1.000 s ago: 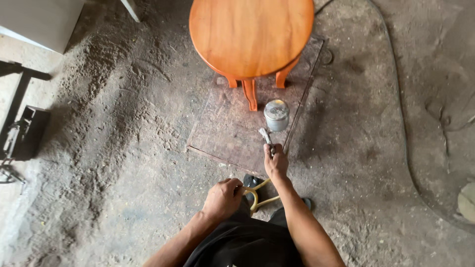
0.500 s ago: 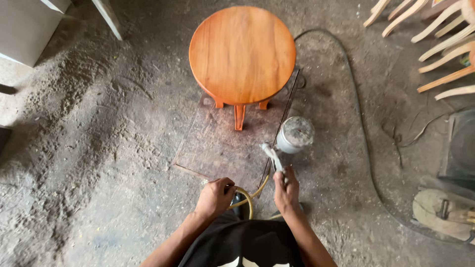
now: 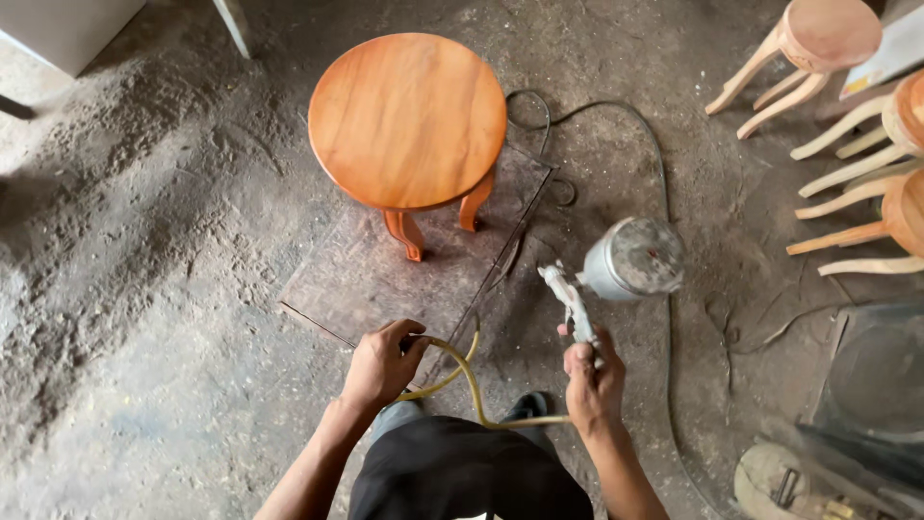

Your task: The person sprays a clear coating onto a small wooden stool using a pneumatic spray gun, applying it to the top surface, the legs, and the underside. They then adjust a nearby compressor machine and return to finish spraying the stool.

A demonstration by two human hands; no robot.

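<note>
My right hand fingers are clamped on the spray gun grip; my left hand fingers curl, seemingly fully, around the yellow hose.

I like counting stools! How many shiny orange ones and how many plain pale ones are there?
Glossy orange stool: 1
Pale unfinished stools, lying on their sides at the right edge: 3
Total: 4
</note>
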